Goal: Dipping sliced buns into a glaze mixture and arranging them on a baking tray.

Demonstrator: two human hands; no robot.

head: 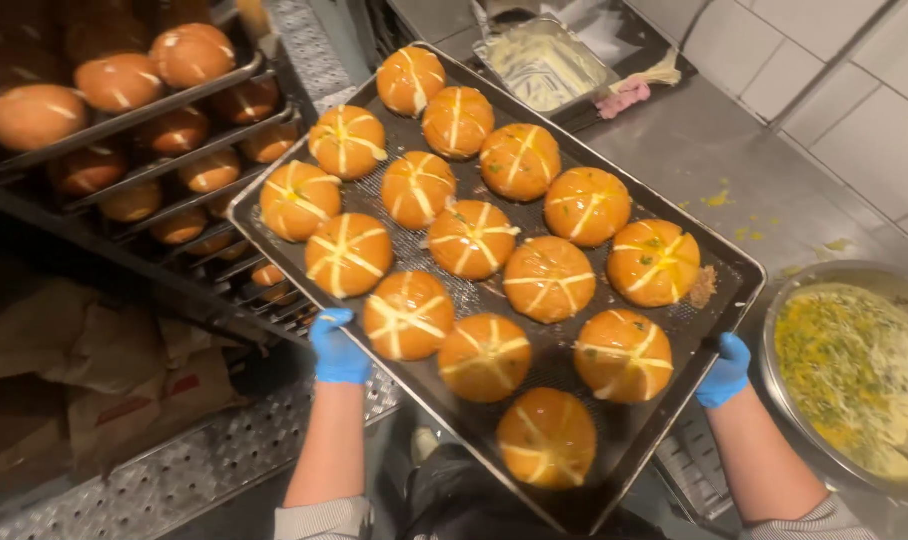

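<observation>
Tray point(664, 425) in my hands, dark perforated sheet, held tilted over the gap between rack and steel counter. My left hand point(336, 348), blue glove, is clamped on the tray's near-left edge; my right hand point(726, 368), also gloved, grips the near-right edge beside the crumb patch. Both closed on the rim, thumbs on top.

Load: golden buns point(471, 238) w/ white cross-cut filling, in rows, none touching the rim except the near-corner bun, which sits close to the near corner.

Judgement on handling: keep the tray level, as buns sit loose and the near corner hangs lowest. Line the far edge square w/ the rack's point(124, 120) runners before any push; grip both sides evenly, no twisting.

Packages/labels: brown paper bags point(84, 370), crumpled, one w/ a red patch, lie left below the rack. No signs legible.

Also noted: round steel bowl point(854, 370) of yellow-green sauce at right, just beside my right hand; rectangular pan point(539, 65) of pale cream at counter's far edge.
</observation>
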